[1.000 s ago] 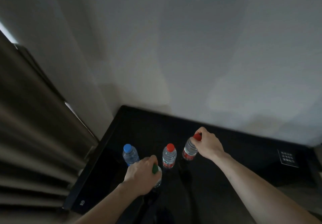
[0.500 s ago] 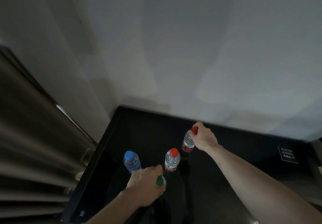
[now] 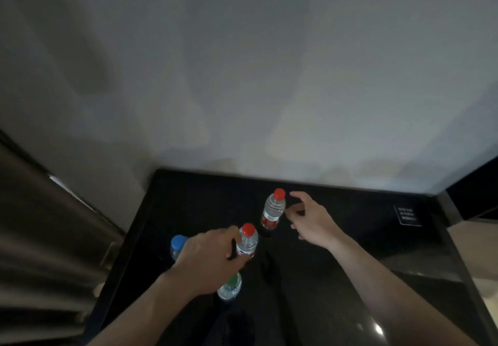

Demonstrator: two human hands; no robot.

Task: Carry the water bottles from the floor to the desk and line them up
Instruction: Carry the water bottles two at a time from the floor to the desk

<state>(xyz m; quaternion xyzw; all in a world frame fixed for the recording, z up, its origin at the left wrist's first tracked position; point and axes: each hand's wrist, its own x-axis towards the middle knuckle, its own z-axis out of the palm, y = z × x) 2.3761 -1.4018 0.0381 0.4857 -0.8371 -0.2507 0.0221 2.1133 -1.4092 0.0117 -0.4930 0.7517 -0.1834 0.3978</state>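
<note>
Several small clear water bottles stand on the black desk (image 3: 336, 265). The far red-capped bottle (image 3: 273, 211) stands free, with my right hand (image 3: 310, 221) open just to its right, fingers spread and not touching it. My left hand (image 3: 210, 259) curls its forefinger and thumb round the middle red-capped bottle (image 3: 248, 242). Just below that hand stands the green-capped bottle (image 3: 230, 287), its cap partly hidden. My left hand also hides most of the blue-capped bottle (image 3: 176, 244).
A pale wall rises right behind the desk. A small black card with white print (image 3: 408, 216) lies at the desk's far right. Dark curtains (image 3: 40, 251) hang along the left edge, and a lower surface shows at the right.
My right hand has let go of the far red-capped bottle and opened beside it. My left hand has left the green cap and moved to the middle red-capped bottle.
</note>
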